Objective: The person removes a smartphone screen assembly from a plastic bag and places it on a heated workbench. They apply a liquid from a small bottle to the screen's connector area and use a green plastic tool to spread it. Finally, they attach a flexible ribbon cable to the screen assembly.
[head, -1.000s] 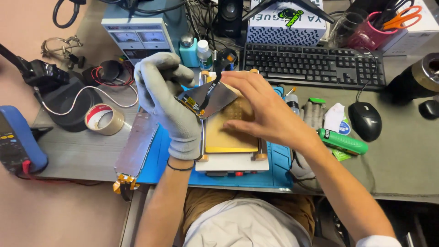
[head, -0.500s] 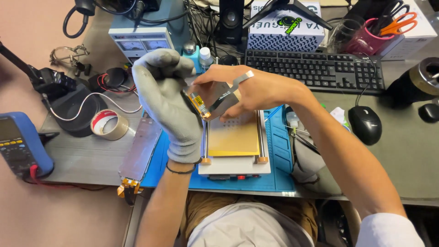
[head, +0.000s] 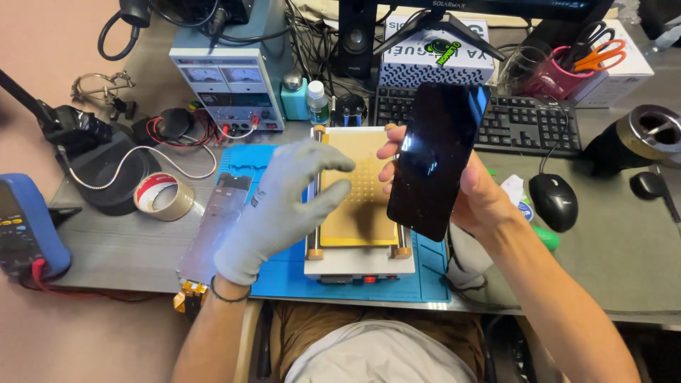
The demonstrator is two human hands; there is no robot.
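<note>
My right hand (head: 477, 200) holds a black phone screen panel (head: 434, 159) upright, glass side towards me, above the right edge of a white heating plate with a tan top (head: 358, 186). My left hand (head: 280, 209), in a grey glove, hovers open with fingers spread over the plate's left side and holds nothing. A flat silver phone part (head: 213, 230) lies on the desk just left of that hand, with an orange flex at its lower end.
A blue work mat (head: 284, 273) lies under the plate. Tape roll (head: 163, 196), blue multimeter (head: 25, 227), bench power supply (head: 227, 74), small bottles (head: 319, 103), keyboard (head: 525, 124), mouse (head: 553, 202), scissors cup (head: 560, 71) and a dark round canister (head: 638, 138) crowd the desk.
The two hands were together over the plate on a thin part. Now they have separated: the right hand has raised the black panel upright, and the gloved left hand has opened.
</note>
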